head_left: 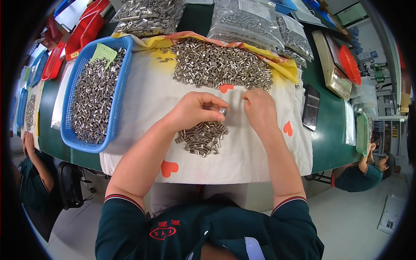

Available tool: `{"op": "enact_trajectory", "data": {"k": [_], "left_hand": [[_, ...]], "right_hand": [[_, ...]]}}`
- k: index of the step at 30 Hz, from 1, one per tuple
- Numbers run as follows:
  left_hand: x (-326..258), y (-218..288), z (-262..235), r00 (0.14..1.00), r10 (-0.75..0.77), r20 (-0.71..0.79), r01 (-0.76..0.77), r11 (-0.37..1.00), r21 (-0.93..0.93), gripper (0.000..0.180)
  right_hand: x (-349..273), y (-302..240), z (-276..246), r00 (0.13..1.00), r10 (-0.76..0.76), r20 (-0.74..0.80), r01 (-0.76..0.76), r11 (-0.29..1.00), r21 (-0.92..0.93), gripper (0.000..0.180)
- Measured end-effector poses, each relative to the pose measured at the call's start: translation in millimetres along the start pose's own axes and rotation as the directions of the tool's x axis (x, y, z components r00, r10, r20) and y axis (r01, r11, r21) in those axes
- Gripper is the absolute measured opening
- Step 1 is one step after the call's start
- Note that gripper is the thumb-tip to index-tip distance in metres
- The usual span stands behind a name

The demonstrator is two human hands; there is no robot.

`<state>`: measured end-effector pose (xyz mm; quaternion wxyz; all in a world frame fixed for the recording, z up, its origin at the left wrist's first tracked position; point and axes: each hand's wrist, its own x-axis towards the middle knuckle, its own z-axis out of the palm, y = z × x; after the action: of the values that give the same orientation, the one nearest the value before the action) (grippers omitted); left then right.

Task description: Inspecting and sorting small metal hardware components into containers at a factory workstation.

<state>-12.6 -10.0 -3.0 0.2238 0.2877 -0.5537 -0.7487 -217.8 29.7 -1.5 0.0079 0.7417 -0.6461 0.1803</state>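
Blue plastic basket (119,82) at left of frame is filled with small metal sleeves; clear bags (247,19) of the same parts lie along the top. White cloth (147,99) with red hearts covers the green tabletop (325,143), carrying a large loose heap (221,65) above centre and a small pile (201,138) below the hands. Left hand (193,110) pinches one metal sleeve (223,111) in a nearly closed grip at centre frame. Right hand (260,108), fingers curled down, touches the cloth just below the heap; whether it holds anything I cannot tell.
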Motion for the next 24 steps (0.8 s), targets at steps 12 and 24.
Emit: {"op": "enact_trajectory", "data": {"k": [12,24], "left_hand": [[0.8,-3.0,0.7,0.997,0.061,-0.043,-0.065,0.994,-0.091,0.029],[0.5,-0.5,-1.2,0.997,0.062,-0.055,-0.066,0.995,-0.074,0.028]], "right_hand": [[-9.2,-41.2,-24.1,0.960,0.138,0.242,-0.279,0.495,0.823,0.009],[-11.0,-45.9,-24.2,0.965,0.167,0.200,-0.260,0.571,0.778,0.009]]}}
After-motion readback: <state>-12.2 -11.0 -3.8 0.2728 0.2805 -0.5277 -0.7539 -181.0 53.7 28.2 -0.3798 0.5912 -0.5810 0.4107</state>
